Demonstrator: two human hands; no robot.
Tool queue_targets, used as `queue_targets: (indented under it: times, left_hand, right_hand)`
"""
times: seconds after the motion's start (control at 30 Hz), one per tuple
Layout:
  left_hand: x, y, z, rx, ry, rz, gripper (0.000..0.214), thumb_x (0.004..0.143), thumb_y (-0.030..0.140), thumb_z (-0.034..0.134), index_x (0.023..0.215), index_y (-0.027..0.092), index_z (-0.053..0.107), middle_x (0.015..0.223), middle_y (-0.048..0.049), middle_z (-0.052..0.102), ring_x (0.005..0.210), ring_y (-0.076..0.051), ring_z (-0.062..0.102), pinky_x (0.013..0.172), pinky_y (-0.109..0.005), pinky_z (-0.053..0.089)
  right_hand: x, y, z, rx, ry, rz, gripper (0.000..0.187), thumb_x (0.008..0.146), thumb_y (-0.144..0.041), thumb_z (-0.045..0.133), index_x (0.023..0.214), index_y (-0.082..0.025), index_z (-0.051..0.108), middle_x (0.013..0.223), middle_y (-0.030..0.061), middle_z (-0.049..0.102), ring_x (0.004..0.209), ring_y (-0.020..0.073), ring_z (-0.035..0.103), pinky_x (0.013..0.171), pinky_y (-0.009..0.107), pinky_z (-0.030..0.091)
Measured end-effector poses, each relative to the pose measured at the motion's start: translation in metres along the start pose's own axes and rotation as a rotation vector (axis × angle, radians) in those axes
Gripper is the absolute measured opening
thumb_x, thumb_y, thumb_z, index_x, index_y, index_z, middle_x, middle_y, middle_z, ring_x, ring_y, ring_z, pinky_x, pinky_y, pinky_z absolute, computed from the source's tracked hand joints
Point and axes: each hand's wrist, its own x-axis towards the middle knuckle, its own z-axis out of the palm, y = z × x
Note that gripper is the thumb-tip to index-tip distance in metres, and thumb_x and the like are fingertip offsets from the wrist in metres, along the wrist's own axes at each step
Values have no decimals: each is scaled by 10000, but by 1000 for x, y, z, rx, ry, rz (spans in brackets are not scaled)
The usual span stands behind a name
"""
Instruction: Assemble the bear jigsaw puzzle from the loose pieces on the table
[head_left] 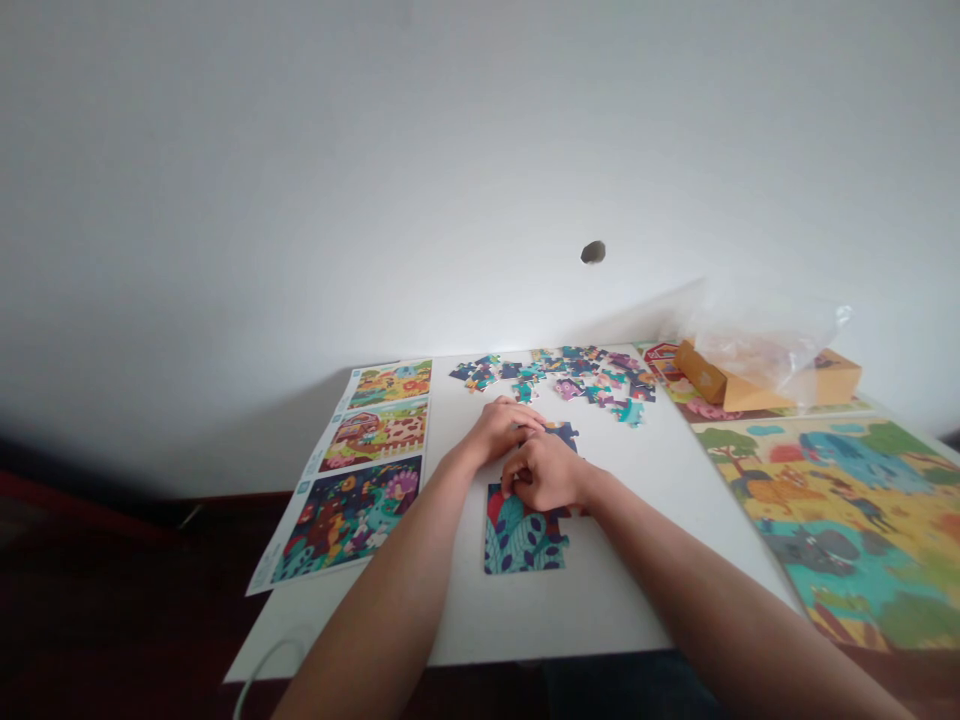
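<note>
A partly joined jigsaw puzzle point(523, 545) with teal leaves and dark blue patches lies flat on the white table, partly covered by both hands. My left hand point(501, 428) rests at its upper left, fingers bent together and their tips hidden behind the other hand. Over the middle of the puzzle is my right hand point(546, 470), its fingers curled down and touching the left side of the joined pieces. Whatever lies between the fingers of either hand is hidden. Loose puzzle pieces point(568, 388) are spread beyond the hands.
A picture sheet point(311, 470) with three scenes lies at the left, over the table edge. To the right is a finished savanna puzzle point(814, 480). Behind it, a yellow box point(836, 380) and a clear plastic bag point(765, 340) stand near the wall. A cable point(259, 665) hangs front left.
</note>
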Motion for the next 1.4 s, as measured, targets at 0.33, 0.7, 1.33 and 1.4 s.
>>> queue_targets:
  times: [0.33,0.7,1.33,1.4]
  left_hand:
    - [-1,-6,2,-42,24,52,215,869,280,594,835,254,804,1019,-13,782,1011,-207,698,1017,-361,422]
    - [-3,-2,2,-116,130,15,145,820,213,650,844,226,792,994,-44,780,998,-218,696,967,-356,492]
    - [-12,-7,-2,455,438,-606,245,828,391,646,1029,295,750,1342,-60,604,1176,-414,408,929,-614,390]
    - [-13,-6,-2,452,440,-585,242,820,397,657,1019,297,753,1337,-67,602,1173,-411,408,940,-606,382]
  right_hand:
    - [0,0,-2,-44,-30,30,349,628,-74,534,797,-233,795,663,-23,701,599,135,548,609,240,405]
    - [0,4,-10,-104,-14,181,315,712,-108,533,803,-262,791,749,-20,743,694,154,627,679,239,439]
    - [1,16,-20,-326,144,654,298,849,-413,635,1131,-359,715,1118,35,641,995,217,651,825,299,463]
    - [2,16,-21,-331,133,656,301,853,-380,625,1141,-362,713,1121,35,641,1004,214,648,832,297,464]
